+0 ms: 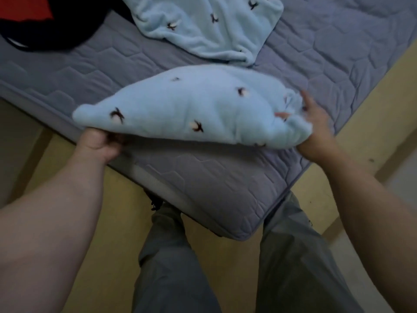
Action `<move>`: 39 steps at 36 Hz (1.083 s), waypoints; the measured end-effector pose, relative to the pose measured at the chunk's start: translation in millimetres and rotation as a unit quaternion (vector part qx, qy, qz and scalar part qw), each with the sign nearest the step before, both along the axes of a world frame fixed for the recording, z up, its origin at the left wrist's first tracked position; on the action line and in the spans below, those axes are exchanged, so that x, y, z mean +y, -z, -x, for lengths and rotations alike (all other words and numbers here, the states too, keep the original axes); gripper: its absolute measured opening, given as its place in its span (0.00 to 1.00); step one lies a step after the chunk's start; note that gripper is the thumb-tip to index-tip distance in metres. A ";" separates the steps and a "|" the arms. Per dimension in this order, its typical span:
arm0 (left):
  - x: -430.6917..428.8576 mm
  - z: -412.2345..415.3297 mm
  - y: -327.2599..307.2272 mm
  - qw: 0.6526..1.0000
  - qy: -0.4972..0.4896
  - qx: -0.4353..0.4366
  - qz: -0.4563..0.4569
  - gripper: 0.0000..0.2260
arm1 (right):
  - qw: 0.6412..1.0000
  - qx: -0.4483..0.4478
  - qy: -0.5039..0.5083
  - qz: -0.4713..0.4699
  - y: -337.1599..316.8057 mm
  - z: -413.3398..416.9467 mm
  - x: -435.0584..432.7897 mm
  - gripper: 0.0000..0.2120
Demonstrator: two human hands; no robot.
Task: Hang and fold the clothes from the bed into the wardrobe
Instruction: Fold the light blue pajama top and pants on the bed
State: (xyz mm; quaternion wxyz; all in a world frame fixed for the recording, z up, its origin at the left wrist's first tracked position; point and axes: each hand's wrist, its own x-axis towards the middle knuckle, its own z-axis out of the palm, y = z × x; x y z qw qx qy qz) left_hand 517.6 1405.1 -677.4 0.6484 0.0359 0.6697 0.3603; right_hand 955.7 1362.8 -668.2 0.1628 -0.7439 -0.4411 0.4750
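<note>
Above grey trousers (171, 256), the left hand (99, 143) curls its fingers under 1 end of a pale blue fleece garment (180, 107); the blurred right hand (316, 134) pinches the bunched other end. It hangs just over the grey quilted mattress (225, 188). Beyond lie a matching blue piece (203, 28) and a dark garment (45, 35), cut off.

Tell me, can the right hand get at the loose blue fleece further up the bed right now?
Probably not freely: the right hand grips one end of the folded blue garment, which lies between it and the loose fleece.
</note>
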 end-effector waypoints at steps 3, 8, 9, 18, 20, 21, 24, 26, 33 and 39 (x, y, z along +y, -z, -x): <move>-30.1 11.4 4.8 0.998 -0.047 -0.038 0.028 0.22 | 0.942 -0.117 -0.308 0.065 24.1 -11.6 -37.7 0.22; -57.3 29.1 11.9 0.977 -0.165 -0.110 0.083 0.26 | 0.971 -0.074 -0.180 0.136 31.8 -0.3 -53.1 0.18; -57.3 25.3 9.9 0.983 -0.114 -0.101 0.098 0.28 | 0.984 -0.066 -0.111 0.125 31.9 3.8 -52.9 0.14; -31.1 -2.1 19.5 0.854 0.175 0.477 0.116 0.19 | 0.954 0.032 0.246 0.166 53.0 5.5 -51.2 0.43; -24.1 -14.3 14.0 0.795 0.178 0.575 0.078 0.17 | 0.943 0.049 0.276 0.181 58.0 5.4 -51.6 0.46; -22.1 -23.1 11.7 0.761 0.181 0.622 0.034 0.18 | 0.938 0.061 0.285 0.187 60.6 5.2 -51.5 0.44; -27.7 -61.4 4.2 0.658 0.262 0.682 -0.185 0.18 | 0.943 0.084 0.267 0.182 63.3 7.1 -51.5 0.28; -40.4 -91.1 3.8 0.592 0.359 0.651 -0.312 0.17 | 0.943 0.088 0.260 0.187 61.1 8.6 -50.3 0.24; -57.7 -168.6 38.3 0.485 0.601 0.578 -0.263 0.30 | 0.933 0.104 0.286 0.192 53.5 14.3 -47.7 0.23; -27.0 -172.6 82.3 0.534 0.612 0.569 -0.127 0.29 | 0.941 0.124 0.278 0.145 22.5 22.8 -43.5 0.16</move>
